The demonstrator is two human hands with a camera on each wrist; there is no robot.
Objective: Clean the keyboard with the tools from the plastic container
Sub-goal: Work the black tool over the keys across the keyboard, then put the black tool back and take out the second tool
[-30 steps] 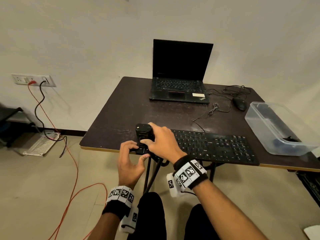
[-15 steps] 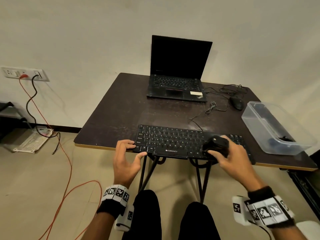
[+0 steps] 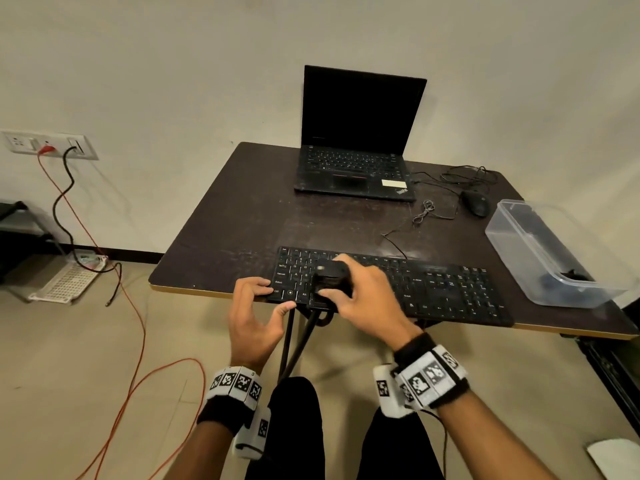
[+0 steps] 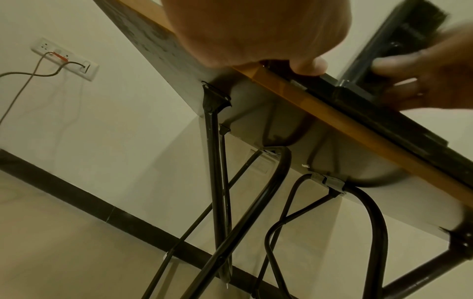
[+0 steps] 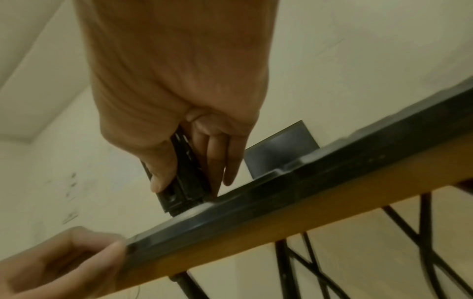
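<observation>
wall socket point(image 3: 48, 144) far left on the wall, orange cable point(image 3: 138, 327) and black cable point(image 3: 64, 206) plugged in and running down to the floor; white slotted tray point(image 3: 69, 280) on the floor below it.

left hand point(image 3: 254, 317) at the keyboard's near-left corner; fingers curled over the top edge of the keys, thumb on the front edge, so it pinches that corner; left wrist view shows the thumb tip on the keyboard's front edge just above the table's wood-coloured rim.

keyboard point(image 3: 433, 289) lies flat along the near edge of the table point(image 3: 242, 209), black, full width with numpad to the right; its cable runs back toward the laptop.

right hand point(image 3: 363, 297) just right of the left hand, over the left part of the keys; closed around a black brush tool point(image 3: 330, 277), thumb on one side and fingers on the other; right wrist view shows the tool upright with its lower end touching the keyboard surface; image blurred there, bristle detail unclear.

laptop point(image 3: 356, 140) at the back of the table, lid open, screen dark; mouse point(image 3: 476, 202) and coiled cables right of it.

plastic container point(image 3: 540, 251) at the right side of the table, clear, lid off; something dark lies in its near end, cannot tell what.
</observation>
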